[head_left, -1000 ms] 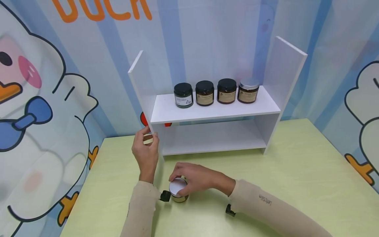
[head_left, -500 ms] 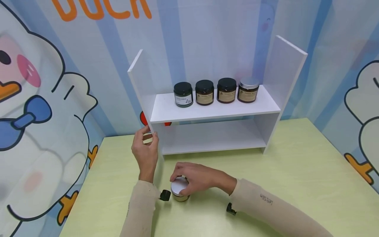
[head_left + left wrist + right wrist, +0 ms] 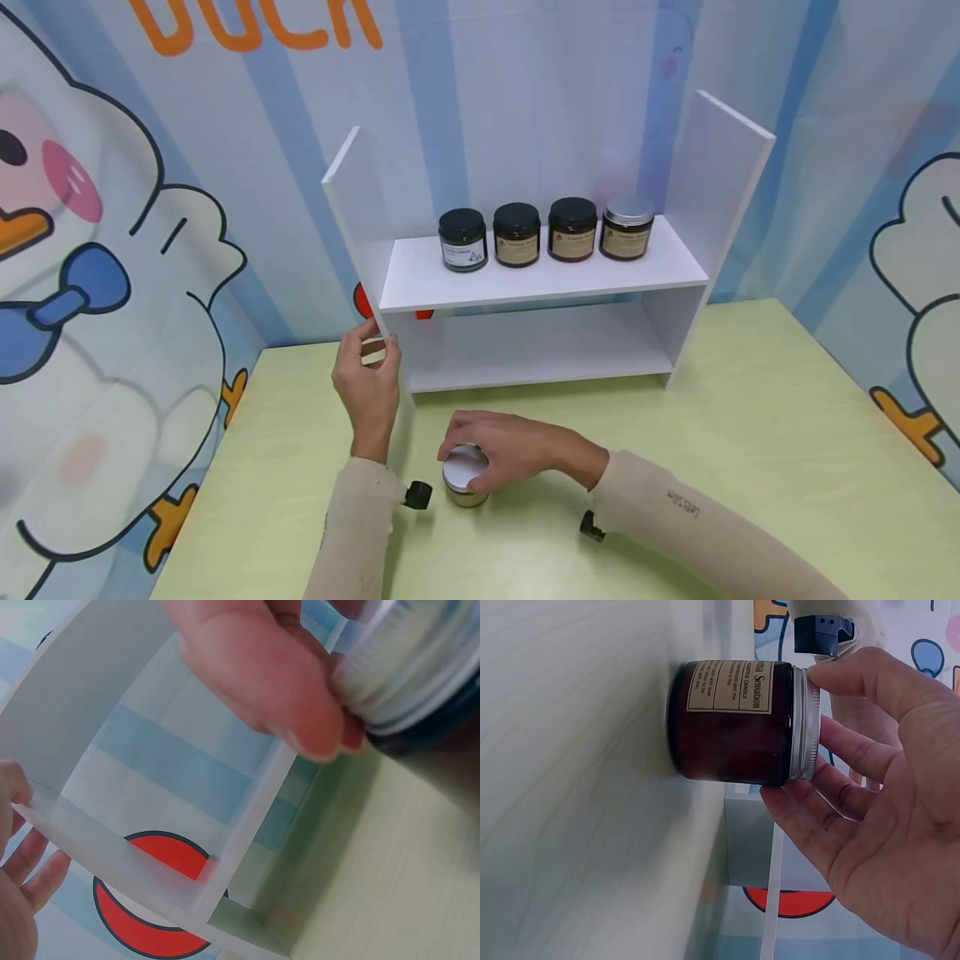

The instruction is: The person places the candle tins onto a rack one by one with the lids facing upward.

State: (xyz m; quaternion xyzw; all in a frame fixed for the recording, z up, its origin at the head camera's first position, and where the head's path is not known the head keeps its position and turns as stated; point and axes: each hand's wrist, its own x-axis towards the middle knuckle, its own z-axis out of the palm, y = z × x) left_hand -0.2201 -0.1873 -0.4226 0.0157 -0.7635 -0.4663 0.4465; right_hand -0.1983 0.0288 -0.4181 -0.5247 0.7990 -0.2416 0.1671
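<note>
My right hand point(image 3: 506, 450) grips a scented candle jar point(image 3: 731, 724) by its silver lid, thumb on one side and fingers on the other. The jar is dark amber glass with a tan label. It is upright at the table surface, left of centre in the head view; whether its base touches cannot be told. At the left side panel of a white two-tier shelf point(image 3: 540, 287), my left hand point(image 3: 367, 387) pinches the front edge between thumb and fingers. In the left wrist view, those fingers point(image 3: 45, 881) show at the panel's edge.
Several jars line the upper tier: a black-lidded jar with a white label point(image 3: 462, 240), black-lidded jars with tan labels point(image 3: 517, 235), and a silver-lidded jar point(image 3: 627, 228) at the right. The pale green table point(image 3: 787, 433) extends to both sides. A cartoon-printed cloth point(image 3: 525, 100) hangs behind.
My right hand has shifted slightly right with the candle jar in its grip. My left hand stays at the shelf's side panel, and the jars on the shelf stand as before.
</note>
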